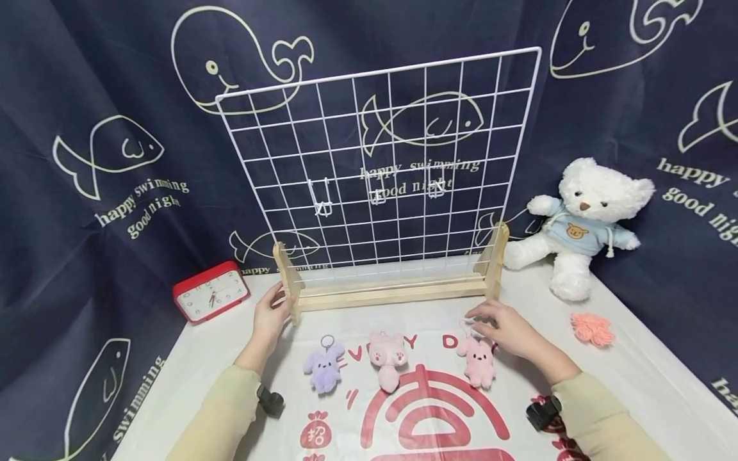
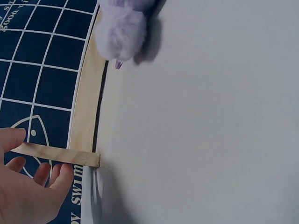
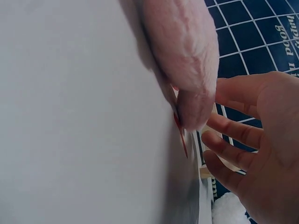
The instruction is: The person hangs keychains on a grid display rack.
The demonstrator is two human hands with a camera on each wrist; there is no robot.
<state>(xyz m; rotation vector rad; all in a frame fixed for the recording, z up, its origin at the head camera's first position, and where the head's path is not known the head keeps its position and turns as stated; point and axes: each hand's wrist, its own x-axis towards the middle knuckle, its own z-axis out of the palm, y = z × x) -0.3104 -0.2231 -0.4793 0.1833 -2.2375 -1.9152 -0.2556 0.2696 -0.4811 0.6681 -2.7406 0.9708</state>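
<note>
A white wire grid panel [image 1: 380, 153] stands upright in a wooden base [image 1: 392, 296]. My left hand [image 1: 272, 314] is at its left wooden end piece [image 2: 60, 153], thumb and fingertips on opposite sides of it. My right hand [image 1: 507, 326] is beside the right end, fingers spread and holding nothing, near a pink plush keychain [image 1: 480, 363]. That plush overlaps the fingertips in the right wrist view. Between the hands lie a purple plush keychain [image 1: 325, 370] with a ring and another pink plush keychain [image 1: 387, 358] with paw pads.
White hooks [image 1: 323, 206] hang on the grid. A red clock [image 1: 212, 291] stands at the left, and a white teddy bear [image 1: 582, 218] in a blue top sits at the right. A coral knitted bundle [image 1: 592, 329] lies on the white tablecloth [image 1: 173, 384] near it.
</note>
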